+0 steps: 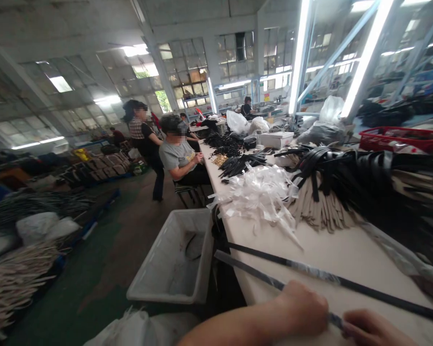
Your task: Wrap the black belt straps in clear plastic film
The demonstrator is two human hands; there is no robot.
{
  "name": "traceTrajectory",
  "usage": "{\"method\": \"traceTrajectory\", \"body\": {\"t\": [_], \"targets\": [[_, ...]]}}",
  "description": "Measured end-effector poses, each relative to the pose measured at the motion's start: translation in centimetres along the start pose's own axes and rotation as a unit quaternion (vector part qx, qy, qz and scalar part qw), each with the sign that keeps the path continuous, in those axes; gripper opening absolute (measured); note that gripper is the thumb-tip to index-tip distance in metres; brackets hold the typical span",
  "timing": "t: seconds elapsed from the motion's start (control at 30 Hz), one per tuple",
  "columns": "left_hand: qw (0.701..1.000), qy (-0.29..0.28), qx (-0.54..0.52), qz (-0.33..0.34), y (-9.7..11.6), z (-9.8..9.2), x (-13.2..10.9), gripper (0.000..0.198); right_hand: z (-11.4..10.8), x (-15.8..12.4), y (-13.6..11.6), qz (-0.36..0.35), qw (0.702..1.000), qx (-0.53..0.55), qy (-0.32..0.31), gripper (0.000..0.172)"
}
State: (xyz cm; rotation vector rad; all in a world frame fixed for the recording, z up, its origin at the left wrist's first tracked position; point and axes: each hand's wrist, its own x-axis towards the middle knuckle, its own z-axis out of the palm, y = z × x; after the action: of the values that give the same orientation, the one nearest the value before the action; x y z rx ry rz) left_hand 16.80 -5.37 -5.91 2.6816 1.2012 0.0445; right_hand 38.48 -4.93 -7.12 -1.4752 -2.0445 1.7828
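Two bare hands at the lower edge of the view: the left hand [299,307] and right hand [373,329] meet on a long, thin black strap sleeved in clear plastic [252,271], held slanting over the white surface [361,254]. The left fingers [319,305] appear clenched around it; the right fingers are cut off by the frame, so their grip cannot be told. The strap looks light and flexible, probably slick where sleeved; a bare stretch seems the surer hold. A second black strap [332,278] lies just beside it. To the left, a grey plastic tub [155,254] holds a dark looped strap [194,246]; far right, a red plastic basket [400,138] holds indistinct items.

Glossy black strap [250,271], perhaps plastic-wrapped
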Motion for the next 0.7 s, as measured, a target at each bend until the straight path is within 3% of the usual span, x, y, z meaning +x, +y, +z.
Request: {"method": "traceTrajectory", "body": {"t": [0.17, 0.27, 0.4, 0.47, 0.53, 0.6, 0.63, 0.7], "targets": [[0.999, 0.040, 0.008, 0.006, 0.2, -1.6, 0.1, 0.022, -2.4, -2.2, -1.6, -0.004, 1.000, -0.018, -0.002, 0.053], [1.000, 0.016, 0.012, -0.010, -0.2, -2.1, 0.4, 0.016, -3.8, -3.4, -1.6, 0.020, 1.000, -0.008, -0.010, 0.052], [0.999, -0.008, -0.033, 0.028, 1.7, -2.0, 2.4, 0.024, -3.6, -2.6, -2.9, -0.015, 0.999, -0.005, -0.038, 0.048], [0.997, 0.020, -0.048, 0.050, 2.2, -2.6, 2.1, 0.030, -3.7, -2.0, -2.9, -0.013, 0.999, -0.015, -0.037, 0.047], [0.993, 0.091, -0.064, 0.049, 1.0, -3.8, -0.2, 0.044, -4.6, -2.1, -1.8, 0.008, 0.999, -0.033, -0.025, 0.047], [0.976, 0.193, -0.099, -0.033, -2.4, -5.1, -4.6, 0.049, -6.3, -2.9, -0.1, 0.031, 0.997, -0.073, -0.008, 0.044], [0.948, 0.260, -0.122, -0.137, -4.8, -5.6, -7.2, 0.038, -7.2, -3.4, 0.7, 0.038, 0.994, -0.105, 0.006, 0.041], [0.826, 0.372, -0.170, -0.388, -10.1, -5.9, -12.4, 0.033, -8.6, -4.2, 1.5, 0.057, 0.978, -0.191, 0.065, 0.032]]}}
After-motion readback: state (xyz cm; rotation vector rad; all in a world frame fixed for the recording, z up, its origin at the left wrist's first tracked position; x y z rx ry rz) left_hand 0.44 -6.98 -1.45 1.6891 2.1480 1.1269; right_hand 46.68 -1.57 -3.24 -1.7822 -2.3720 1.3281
